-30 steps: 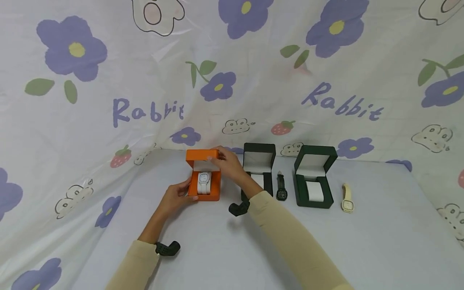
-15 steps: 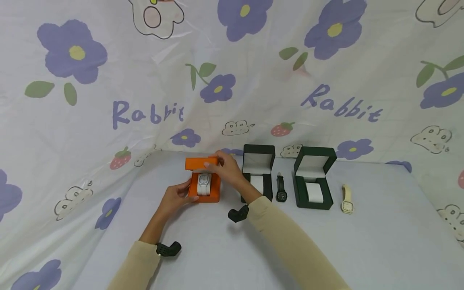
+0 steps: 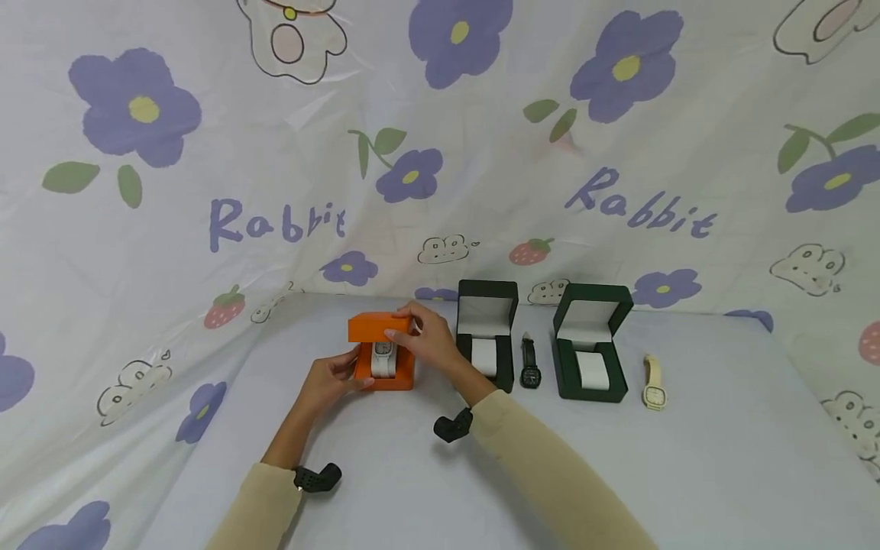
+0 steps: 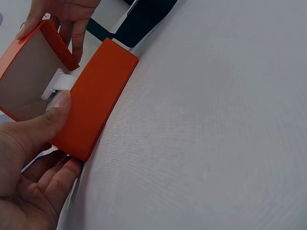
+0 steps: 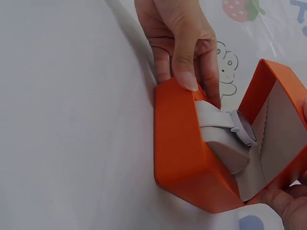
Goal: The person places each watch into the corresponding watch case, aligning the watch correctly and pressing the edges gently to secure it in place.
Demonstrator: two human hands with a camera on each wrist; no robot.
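An orange watch box (image 3: 406, 374) stands on the white table with its lid (image 3: 367, 328) tilted partway down. Inside it a white watch (image 5: 216, 117) is wrapped round a pale cushion. My left hand (image 3: 328, 382) grips the base at its left front corner, thumb (image 4: 60, 108) over the front rim and the other fingers round the side. With my right hand (image 3: 429, 336) I pinch the lid at its right edge, thumb in front and fingers on top. In the right wrist view only part of that right hand (image 5: 288, 206) shows.
To the right stand a black watch box (image 3: 505, 359) and a dark green watch box (image 3: 567, 374), both with raised lids and bare white cushions. A black watch (image 3: 529, 367) lies between them, and a gold watch (image 3: 655, 386) farther right. A patterned cloth (image 3: 275, 137) hangs behind.
The orange lid has swung forward and down over the white watch, my right hand moving down with it. My left hand keeps its grip on the base. The head view has shifted slightly.
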